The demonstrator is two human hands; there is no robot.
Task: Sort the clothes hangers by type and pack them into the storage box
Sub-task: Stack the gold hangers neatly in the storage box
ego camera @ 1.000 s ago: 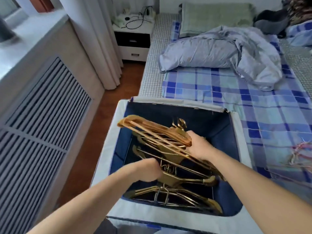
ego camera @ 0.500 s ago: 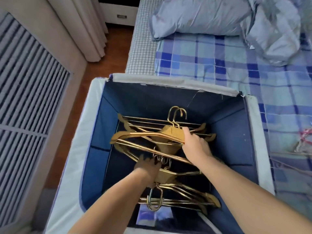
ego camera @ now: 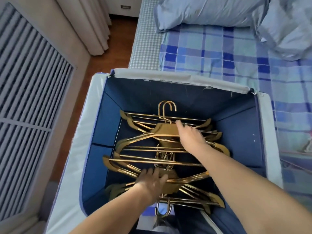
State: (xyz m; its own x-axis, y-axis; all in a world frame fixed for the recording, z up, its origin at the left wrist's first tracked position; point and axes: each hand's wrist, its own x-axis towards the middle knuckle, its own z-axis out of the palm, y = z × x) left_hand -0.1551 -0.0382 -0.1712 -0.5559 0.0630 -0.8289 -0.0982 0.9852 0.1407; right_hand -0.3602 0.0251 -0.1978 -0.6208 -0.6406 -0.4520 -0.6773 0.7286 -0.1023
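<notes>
A fabric storage box [ego camera: 182,78] with a white rim and dark blue lining stands open below me. Several gold metal hangers [ego camera: 152,159] lie stacked on its floor, some hooks pointing to the far wall, others to the near wall. My right hand [ego camera: 190,135] reaches deep into the box and lies flat on the far bundle near its hooks, fingers straight. My left hand [ego camera: 152,181] presses down on the near bundle with spread fingers. Neither hand grips a hanger.
The box sits at the edge of a bed with a blue plaid sheet [ego camera: 219,54] and a crumpled grey-blue duvet [ego camera: 211,12]. A slatted radiator cover [ego camera: 28,85] runs along the left. Curtains [ego camera: 91,22] and wooden floor [ego camera: 116,41] lie beyond. Coloured wire hangers [ego camera: 305,149] show at the right edge.
The bundle my right hand gripped above the box has been lowered onto the stack and released. Both hands now lie flat on the hangers. My view has tilted further down.
</notes>
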